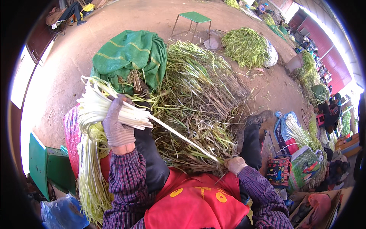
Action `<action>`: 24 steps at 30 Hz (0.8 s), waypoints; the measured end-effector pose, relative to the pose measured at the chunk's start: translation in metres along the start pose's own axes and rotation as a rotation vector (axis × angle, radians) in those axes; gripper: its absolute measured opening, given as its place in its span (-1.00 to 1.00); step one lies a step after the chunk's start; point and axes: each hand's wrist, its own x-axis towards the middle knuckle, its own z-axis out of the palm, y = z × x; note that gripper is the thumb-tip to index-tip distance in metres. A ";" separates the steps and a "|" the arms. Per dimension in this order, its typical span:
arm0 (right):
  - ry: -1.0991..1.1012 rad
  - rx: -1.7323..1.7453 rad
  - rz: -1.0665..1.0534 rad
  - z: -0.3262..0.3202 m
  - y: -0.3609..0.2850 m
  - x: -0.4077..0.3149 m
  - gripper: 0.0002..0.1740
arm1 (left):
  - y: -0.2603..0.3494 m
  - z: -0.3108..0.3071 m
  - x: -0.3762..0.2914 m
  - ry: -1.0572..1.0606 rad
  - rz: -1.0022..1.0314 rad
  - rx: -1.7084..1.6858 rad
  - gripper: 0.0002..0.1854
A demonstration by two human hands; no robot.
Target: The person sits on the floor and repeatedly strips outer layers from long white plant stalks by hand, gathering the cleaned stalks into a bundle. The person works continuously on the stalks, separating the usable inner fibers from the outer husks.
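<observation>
In a grey knit glove, my left hand (118, 120) is closed around a thick bundle of white stalks (91, 107), which look like blanched garlic shoots. Their cut-looking ends point right, and long yellow-green leaves hang down at the left. One long white stalk (186, 137) stretches from the bundle's ends down to my right hand (235, 165). The right fingers, also gloved, pinch its far end low over a pile of stripped leaves and husks (194, 140). Behind that lies a heap of untrimmed shoots (200, 74) with brown lower ends. A red apron (197, 197) covers my lap.
A green striped sack (128, 54) sits beyond my left hand. Farther off stand a green-topped stool (196, 17) and a leafy heap (246, 47). Bags (304, 166) and more shoots lie at right, a green metal seat (51, 169) at left. Several people are in the background.
</observation>
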 end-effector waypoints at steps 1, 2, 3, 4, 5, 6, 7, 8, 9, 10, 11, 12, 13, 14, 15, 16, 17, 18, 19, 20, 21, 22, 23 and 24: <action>-0.032 -0.032 0.031 -0.001 0.000 0.003 -0.68 | -0.001 0.000 0.000 -0.003 0.035 -0.010 -0.69; -0.141 -0.064 0.071 0.000 0.002 0.005 -0.68 | 0.001 0.000 0.004 -0.004 0.036 -0.029 -0.67; -0.070 -0.067 0.022 0.002 0.004 0.007 -0.68 | 0.003 0.001 0.008 -0.006 0.042 -0.048 -0.65; -0.042 -0.098 0.008 0.007 0.004 0.009 -0.68 | 0.003 0.001 0.008 -0.024 0.081 -0.094 -0.66; -0.017 -0.124 -0.003 0.011 0.006 0.010 -0.67 | 0.006 0.001 0.009 0.033 0.053 -0.061 -0.67; -0.030 -0.105 -0.004 0.015 0.007 0.014 -0.68 | 0.007 0.002 0.010 0.035 0.062 -0.060 -0.67; -0.063 -0.106 0.052 0.019 0.009 0.016 -0.68 | 0.008 0.003 0.012 -0.013 0.072 -0.079 -0.67; -0.093 -0.104 0.086 0.021 0.011 0.020 -0.67 | 0.012 0.004 0.014 0.021 0.037 -0.056 -0.74; -0.132 -0.113 0.109 0.021 0.012 0.023 -0.66 | 0.018 0.006 0.020 0.079 0.051 -0.100 -0.82; -0.203 -0.134 0.123 0.018 0.011 0.028 -0.64 | 0.030 0.007 0.027 0.027 0.074 -0.138 -0.84; -0.237 -0.138 0.115 0.014 0.011 0.030 -0.64 | 0.037 0.009 0.033 0.042 0.108 -0.158 -0.86; -0.270 -0.140 0.107 0.007 0.009 0.032 -0.64 | 0.042 0.010 0.036 0.016 0.128 -0.197 -0.84; -0.321 -0.149 0.106 -0.003 0.006 0.030 -0.64 | 0.042 0.012 0.039 -0.013 0.110 -0.171 -0.84; -0.381 -0.142 0.084 -0.014 0.004 0.027 -0.59 | 0.038 0.014 0.040 -0.033 0.118 -0.147 -0.84; -0.338 -0.092 0.056 -0.027 0.000 0.021 -0.56 | 0.033 0.016 0.039 -0.052 0.125 -0.122 -0.83; -0.315 -0.054 0.038 -0.041 -0.003 0.012 -0.54 | 0.021 0.018 0.036 -0.081 0.114 -0.114 -0.83; -0.294 -0.016 0.024 -0.056 -0.005 0.001 -0.51 | 0.011 0.022 0.033 -0.085 0.064 -0.092 -0.81; -0.208 0.127 0.011 -0.071 -0.005 -0.010 -0.45 | -0.001 0.026 0.030 -0.042 0.040 -0.085 -0.81; -0.078 0.179 0.001 -0.085 -0.006 -0.022 -0.49 | -0.012 0.030 0.027 -0.041 0.010 -0.068 -0.80; 0.152 0.268 -0.087 -0.098 -0.006 -0.031 -0.47 | -0.023 0.034 0.023 -0.070 -0.007 -0.071 -0.80; 0.371 0.491 -0.136 -0.110 -0.004 -0.035 -0.46 | -0.033 0.039 0.018 -0.031 -0.014 -0.033 -0.81; 0.423 0.694 -0.165 -0.121 -0.003 -0.037 -0.46 | -0.043 0.044 0.015 0.049 -0.036 -0.005 -0.82; 0.507 0.893 -0.211 -0.128 -0.008 -0.033 -0.46 | -0.051 0.048 0.013 0.009 -0.024 -0.019 -0.83; 0.542 0.921 -0.309 -0.133 -0.010 -0.029 -0.47 | -0.058 0.052 0.012 -0.007 -0.033 -0.042 -0.83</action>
